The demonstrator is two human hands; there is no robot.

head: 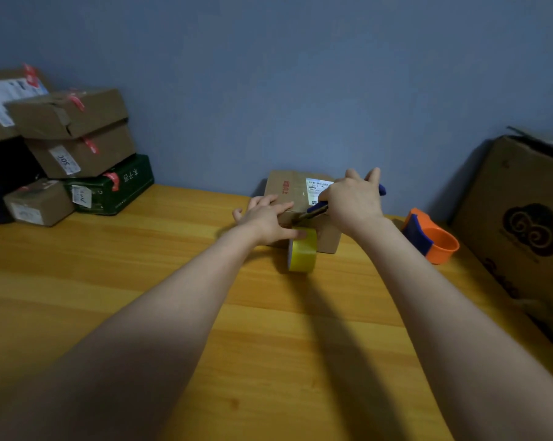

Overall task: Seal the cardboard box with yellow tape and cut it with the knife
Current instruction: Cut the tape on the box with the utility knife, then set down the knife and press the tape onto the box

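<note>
A small cardboard box (292,186) with a white label stands against the wall on the wooden table (141,265). A yellow tape roll (302,251) hangs on its edge against the box's front face. My left hand (267,219) lies flat on the box's near left corner, its thumb touching the roll's top. My right hand (353,198) grips a blue knife (314,211), whose tip points left at the front top edge of the box, just above the roll. The tape strip between roll and box is hidden by my hands.
An orange and blue tape dispenser (431,237) sits to the right of the box. A big printed carton (523,218) leans at the far right. Several stacked parcels (74,148), among them a green box, fill the back left corner.
</note>
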